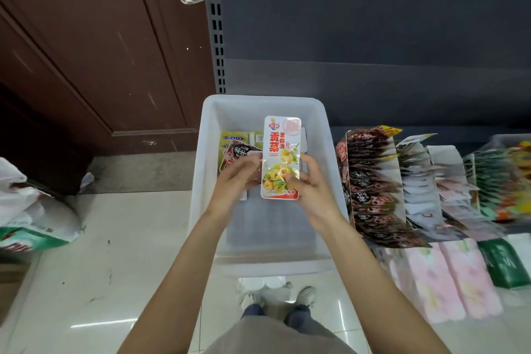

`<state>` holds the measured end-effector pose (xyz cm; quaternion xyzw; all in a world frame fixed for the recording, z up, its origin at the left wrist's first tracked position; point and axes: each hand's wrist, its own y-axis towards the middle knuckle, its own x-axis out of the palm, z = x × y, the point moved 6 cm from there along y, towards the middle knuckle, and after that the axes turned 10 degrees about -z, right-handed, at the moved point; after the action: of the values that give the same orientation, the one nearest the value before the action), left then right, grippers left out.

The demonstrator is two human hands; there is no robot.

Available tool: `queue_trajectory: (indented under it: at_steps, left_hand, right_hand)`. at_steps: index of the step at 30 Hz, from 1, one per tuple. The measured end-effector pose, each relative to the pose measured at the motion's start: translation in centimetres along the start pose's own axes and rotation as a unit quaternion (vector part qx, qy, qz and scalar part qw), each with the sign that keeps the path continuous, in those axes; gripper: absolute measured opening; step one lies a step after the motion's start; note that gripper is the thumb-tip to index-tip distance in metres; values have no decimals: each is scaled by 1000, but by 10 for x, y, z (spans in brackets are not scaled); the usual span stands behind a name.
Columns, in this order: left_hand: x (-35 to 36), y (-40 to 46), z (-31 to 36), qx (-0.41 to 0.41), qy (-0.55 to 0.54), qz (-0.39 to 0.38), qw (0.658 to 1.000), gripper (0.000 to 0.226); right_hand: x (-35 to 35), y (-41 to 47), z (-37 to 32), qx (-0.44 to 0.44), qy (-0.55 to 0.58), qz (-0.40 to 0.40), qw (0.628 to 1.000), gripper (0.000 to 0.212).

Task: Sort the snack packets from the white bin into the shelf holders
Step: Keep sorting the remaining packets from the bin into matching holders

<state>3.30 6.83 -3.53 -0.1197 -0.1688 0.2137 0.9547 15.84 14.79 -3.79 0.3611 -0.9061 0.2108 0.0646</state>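
Observation:
I hold a tall white snack packet [281,149] with red lettering and a yellow-green food picture upright over the white bin [260,263]. My right hand [310,190] pinches its lower right edge, thumb on the front. My left hand [240,178] grips a bunch of packets, a dark brown one [238,152] on top, with its fingers against the white packet's left edge. A green-yellow packet [230,138] shows behind the brown one. To the right, shelf holders carry rows of dark brown packets [373,190], white packets [422,184] and green packets [500,181].
A brown wooden door [94,46] stands at the left beside the grey perforated shelf upright [215,23]. A white and green sack [31,218] lies on the tiled floor at the left. Pink packs [448,279] lie on the lower shelf at the right. My shoes [304,296] are under the bin.

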Motion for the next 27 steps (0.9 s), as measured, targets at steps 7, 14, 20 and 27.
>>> queue_trajectory:
  at_steps: [7,14,20,27]
  left_hand:
    - [20,-8,5,53,101,-34,993,29]
    - [40,-18,12,109,277,-13,955,31]
    - [87,-31,38,175,411,-9,895,34]
    - [169,-31,50,218,574,-123,779,34]
  right_hand:
    - [-7,-23,-6,-48,-48,37,997,31]
    - [-40,-47,-30,-119,-294,146,937,11]
    - [-70,-83,-73,-164,-406,206,875,11]
    - [-146,-122,-121,-168,-369,88,910,65]
